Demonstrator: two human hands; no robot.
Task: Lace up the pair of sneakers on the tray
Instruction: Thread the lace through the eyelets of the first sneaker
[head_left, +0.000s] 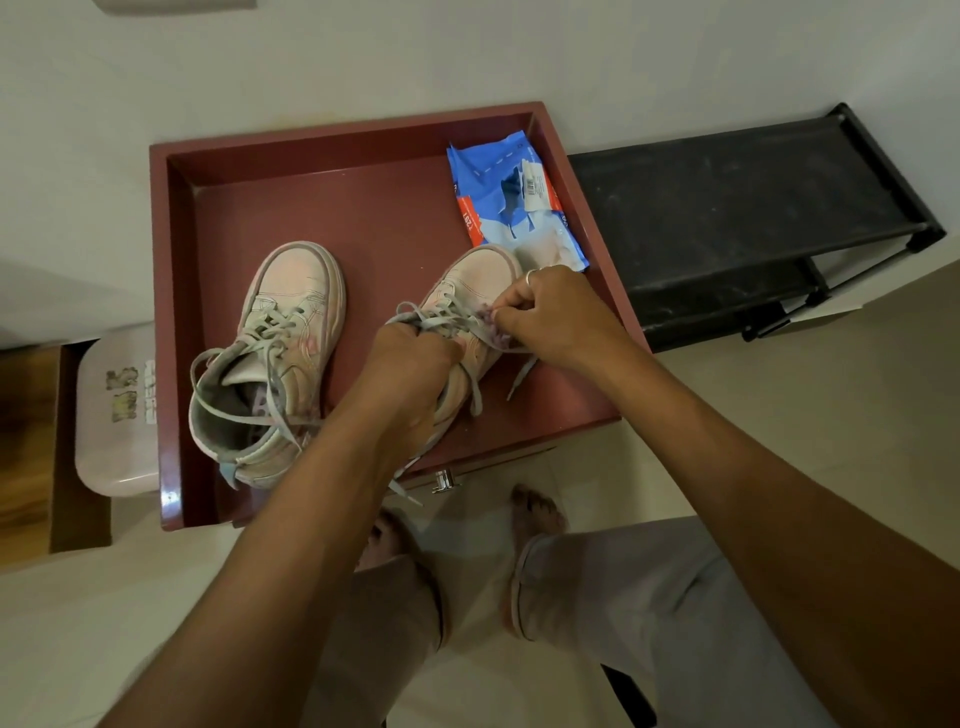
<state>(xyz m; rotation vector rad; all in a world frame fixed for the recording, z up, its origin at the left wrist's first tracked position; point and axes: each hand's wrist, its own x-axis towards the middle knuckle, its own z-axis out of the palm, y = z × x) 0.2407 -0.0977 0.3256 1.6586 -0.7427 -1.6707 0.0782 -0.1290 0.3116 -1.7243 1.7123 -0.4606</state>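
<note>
Two pale pink high-top sneakers stand on a dark red tray (363, 218). The left sneaker (291, 322) has grey laces threaded through its lower eyelets, and their loose ends loop around its open collar. My left hand (410, 374) is closed over the ankle of the right sneaker (478, 286) and its grey lace (421, 317). My right hand (550, 317) pinches the lace at an eyelet on that shoe's right side. A loose lace end (522, 374) trails on the tray, another hangs over the front edge.
A torn blue and white plastic packet (514, 202) lies at the tray's back right. A black shoe rack (737, 208) stands to the right, a pale pink lidded box (114, 415) to the left. My bare feet and legs are below the tray on a tiled floor.
</note>
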